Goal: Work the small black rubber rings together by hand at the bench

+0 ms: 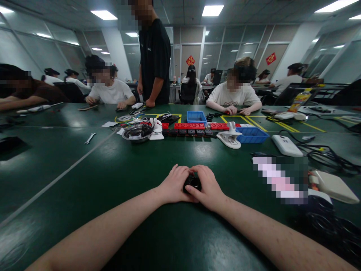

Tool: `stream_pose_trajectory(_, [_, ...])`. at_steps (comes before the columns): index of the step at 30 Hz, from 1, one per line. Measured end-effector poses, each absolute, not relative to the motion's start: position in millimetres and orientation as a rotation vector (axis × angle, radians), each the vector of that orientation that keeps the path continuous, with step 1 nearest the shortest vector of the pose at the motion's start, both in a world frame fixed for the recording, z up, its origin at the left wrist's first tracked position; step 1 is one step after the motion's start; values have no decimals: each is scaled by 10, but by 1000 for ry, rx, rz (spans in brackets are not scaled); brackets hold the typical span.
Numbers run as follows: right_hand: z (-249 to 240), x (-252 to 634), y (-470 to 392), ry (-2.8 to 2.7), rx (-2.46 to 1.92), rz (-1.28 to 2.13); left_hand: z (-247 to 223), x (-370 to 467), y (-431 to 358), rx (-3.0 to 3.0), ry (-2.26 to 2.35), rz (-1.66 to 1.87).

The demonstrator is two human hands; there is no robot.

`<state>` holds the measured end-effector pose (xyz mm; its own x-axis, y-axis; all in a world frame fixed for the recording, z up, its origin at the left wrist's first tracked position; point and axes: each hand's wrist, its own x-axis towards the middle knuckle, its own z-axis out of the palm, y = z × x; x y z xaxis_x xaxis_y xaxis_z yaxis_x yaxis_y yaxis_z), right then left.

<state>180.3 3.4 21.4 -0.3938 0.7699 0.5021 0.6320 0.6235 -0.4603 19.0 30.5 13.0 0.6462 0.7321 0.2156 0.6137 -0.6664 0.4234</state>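
Between my two hands is a small, round, glossy black part (194, 182) with a hollow middle; its exact kind is hard to make out. My left hand (176, 185) curves around its left side, fingers closed against it. From the right, my right hand (208, 186) grips the same part, its thumb lying across the front. The fingertips of both hands meet at the far side and hide much of it. Both hands are low over the green tabletop (135, 169), in the middle near my body.
Ahead stand red power sockets (190, 126), blue bins (251, 134), a white clip stand (229, 137) and a bowl of cables (137, 133). A wrench (90, 138) lies left. At right are a white box (287, 145) and black rings (321, 222). People work across the table.
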Motion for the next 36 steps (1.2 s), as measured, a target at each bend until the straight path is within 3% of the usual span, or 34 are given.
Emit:
stream_pose_trajectory(19, [232,1773,32,-2184,-1238,224,125,216,278,2579,1136,564])
stream_pose_trajectory(36, [298,1806,-49,-2296,-687,281,134,125,405,2557,922,485])
